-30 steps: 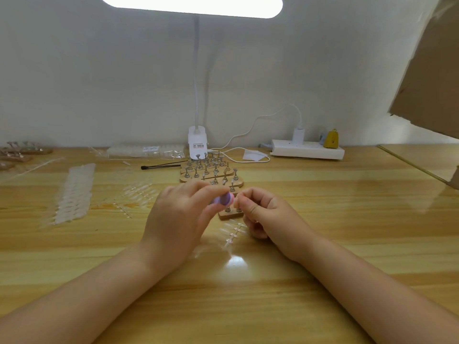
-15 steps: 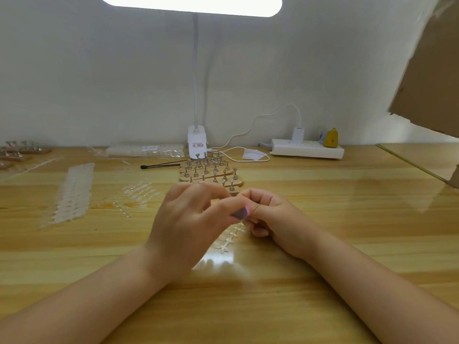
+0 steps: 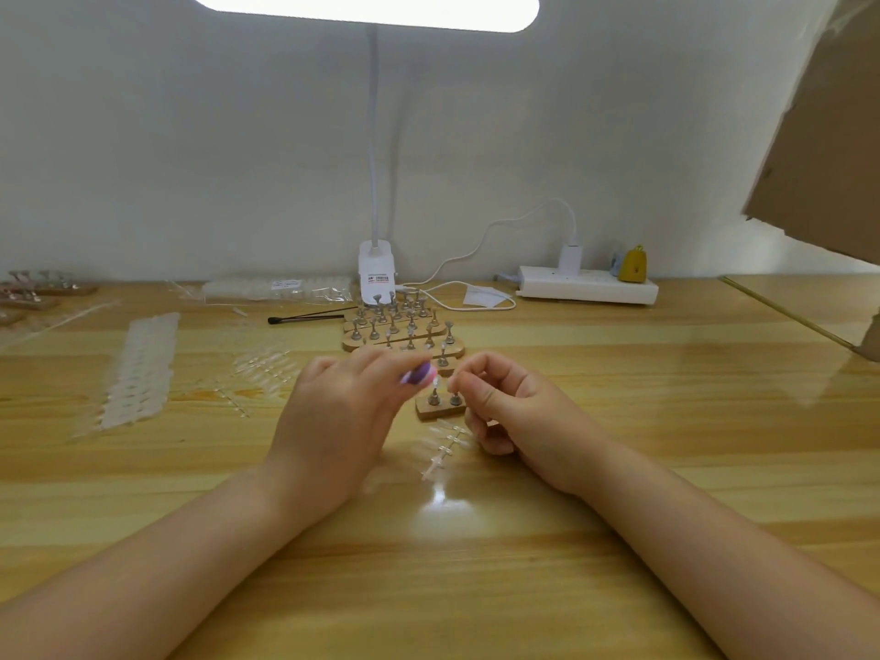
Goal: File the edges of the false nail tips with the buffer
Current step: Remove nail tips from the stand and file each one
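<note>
The fingers [image 3: 381,362] of the left hand [image 3: 333,421] are curled around a small purple and pink buffer [image 3: 419,373], which sticks out past the fingertips toward the right. The right hand [image 3: 514,412] has thumb and forefinger pressed together just in front of the small wooden nail stand [image 3: 440,406]; they seem to pinch a clear false nail tip [image 3: 450,383], though it is too faint and blurred to be sure.

The buffer's end sits just left of that pinch, above the small stand, close to but apparently not touching the tip.

As for progress, I judge the filing to be mid-course: 1 tip is in hand, and a clear strip of nail tips [image 3: 443,450] lies on the wooden table [image 3: 666,421] just nearer the person than the small stand, between the 2 hands. More rows of tips [image 3: 138,369] lie well to the left of the stand. The metal holders on the larger stands [image 3: 395,326] behind it look bare, so most tips likely remain. Which ones are already filed cannot be told.
</note>
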`<action>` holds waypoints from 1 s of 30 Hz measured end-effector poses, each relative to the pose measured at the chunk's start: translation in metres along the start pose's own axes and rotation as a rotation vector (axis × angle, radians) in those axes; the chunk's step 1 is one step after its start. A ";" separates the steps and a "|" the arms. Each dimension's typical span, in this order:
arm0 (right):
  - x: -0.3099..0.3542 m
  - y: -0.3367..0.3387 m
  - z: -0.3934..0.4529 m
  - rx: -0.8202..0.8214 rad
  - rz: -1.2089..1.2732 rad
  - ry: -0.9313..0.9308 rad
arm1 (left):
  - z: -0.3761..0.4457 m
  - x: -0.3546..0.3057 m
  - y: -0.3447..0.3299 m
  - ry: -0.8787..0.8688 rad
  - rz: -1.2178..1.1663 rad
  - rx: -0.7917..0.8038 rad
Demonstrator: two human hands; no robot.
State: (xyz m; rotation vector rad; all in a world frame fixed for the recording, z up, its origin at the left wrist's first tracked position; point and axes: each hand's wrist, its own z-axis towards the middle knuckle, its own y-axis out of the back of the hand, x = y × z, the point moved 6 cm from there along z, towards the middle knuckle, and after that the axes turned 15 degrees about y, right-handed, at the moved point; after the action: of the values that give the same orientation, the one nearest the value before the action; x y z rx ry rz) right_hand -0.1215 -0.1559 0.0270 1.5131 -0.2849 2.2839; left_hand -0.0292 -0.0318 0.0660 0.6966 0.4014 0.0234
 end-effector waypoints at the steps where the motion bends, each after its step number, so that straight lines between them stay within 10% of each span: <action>1: 0.000 -0.001 0.000 -0.004 -0.010 -0.002 | 0.001 0.000 0.002 0.007 -0.071 -0.017; 30: 0.000 -0.003 0.000 -0.013 -0.034 0.014 | -0.002 -0.015 0.007 -0.136 0.037 -0.106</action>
State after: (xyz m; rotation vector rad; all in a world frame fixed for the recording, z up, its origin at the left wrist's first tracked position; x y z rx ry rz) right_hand -0.1203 -0.1533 0.0265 1.4837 -0.2677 2.2617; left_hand -0.0431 -0.0271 0.0746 0.5969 0.2551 0.0319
